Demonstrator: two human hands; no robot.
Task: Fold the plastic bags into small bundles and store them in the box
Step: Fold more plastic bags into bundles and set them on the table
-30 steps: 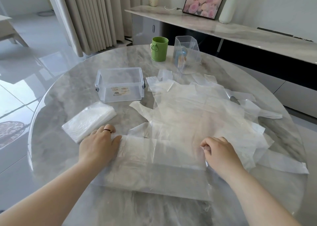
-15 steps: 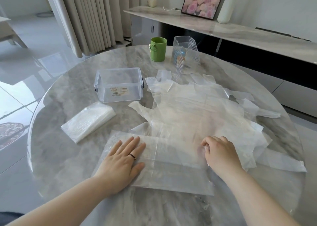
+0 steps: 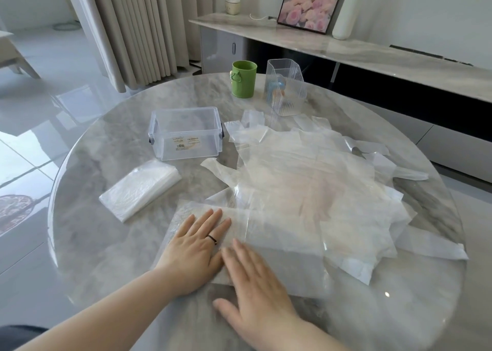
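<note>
Both forearms reach in from the near edge. The left hand lies flat, fingers straight; the right hand lies flat just beside it, slightly blurred.

Left hand, ring on one finger, lies flat with fingers straight on the folded plastic bag. Right hand lies flat just beside it, blurred. Loose bags are spread on the surface. Clear box stands behind a folded bundle.
</note>
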